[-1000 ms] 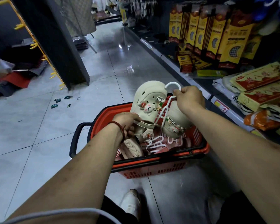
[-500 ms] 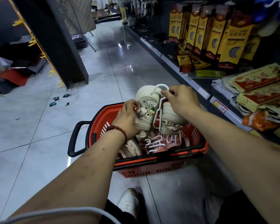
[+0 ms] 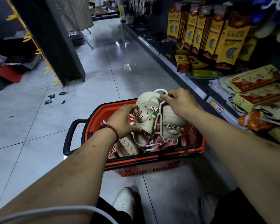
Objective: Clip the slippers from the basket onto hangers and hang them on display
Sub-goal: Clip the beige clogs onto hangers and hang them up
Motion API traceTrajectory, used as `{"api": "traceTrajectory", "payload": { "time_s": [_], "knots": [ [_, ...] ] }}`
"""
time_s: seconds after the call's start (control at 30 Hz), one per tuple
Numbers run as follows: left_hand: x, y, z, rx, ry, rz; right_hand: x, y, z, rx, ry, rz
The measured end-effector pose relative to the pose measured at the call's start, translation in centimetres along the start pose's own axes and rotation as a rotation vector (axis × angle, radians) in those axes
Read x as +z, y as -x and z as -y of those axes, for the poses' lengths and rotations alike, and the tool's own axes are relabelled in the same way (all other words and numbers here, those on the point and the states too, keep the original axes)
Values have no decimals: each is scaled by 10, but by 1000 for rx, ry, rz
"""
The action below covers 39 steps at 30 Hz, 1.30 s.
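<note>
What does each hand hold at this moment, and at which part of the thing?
The right hand pinches the white hanger just below its hook. The left hand grips the left cream slipper by its side edge.

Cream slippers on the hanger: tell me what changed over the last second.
The left hand let go of the heel strap and moved up to grip the bear-charm slipper by its side. The slippers and white hanger sank slightly toward the red basket. The right hand kept pinching the hanger by its hook, and the basket stayed put on the floor.
</note>
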<state>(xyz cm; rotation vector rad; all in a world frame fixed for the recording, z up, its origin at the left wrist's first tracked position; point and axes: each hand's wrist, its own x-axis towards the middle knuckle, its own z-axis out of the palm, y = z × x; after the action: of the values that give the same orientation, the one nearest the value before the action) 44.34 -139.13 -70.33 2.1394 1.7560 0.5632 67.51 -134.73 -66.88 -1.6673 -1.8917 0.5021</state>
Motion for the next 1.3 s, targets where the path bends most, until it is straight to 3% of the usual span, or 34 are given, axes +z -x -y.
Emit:
{"api": "traceTrajectory", "payload": {
  "time_s": [0.13, 0.27, 0.37, 0.6, 0.73, 0.87, 1.13, 1.3],
  "knots": [
    [0, 1, -8, -43, 37, -34, 3, -2, -2, 2, -53, 2],
    [-6, -3, -30, -5, 129, -284, 9, -2, 9, -64, -50, 35],
    [-9, -9, -38, 84, 152, -381, 15, 0, 20, -166, -26, 77],
    [-17, -12, -34, 14, 260, -423, 16, 3, 27, -272, -96, 216],
    [-19, -9, -26, -76, 354, -414, 11, 10, 13, -157, -138, 439],
    [-21, -5, -20, -114, 434, -378, 7, 12, -7, -60, -147, 526],
    [-21, -5, -24, -131, 656, -312, 8, 14, 0, -10, -103, 293],
    [-20, -3, -28, -145, 738, -283, 24, 18, 9, -146, -19, 170]
  ]
}}
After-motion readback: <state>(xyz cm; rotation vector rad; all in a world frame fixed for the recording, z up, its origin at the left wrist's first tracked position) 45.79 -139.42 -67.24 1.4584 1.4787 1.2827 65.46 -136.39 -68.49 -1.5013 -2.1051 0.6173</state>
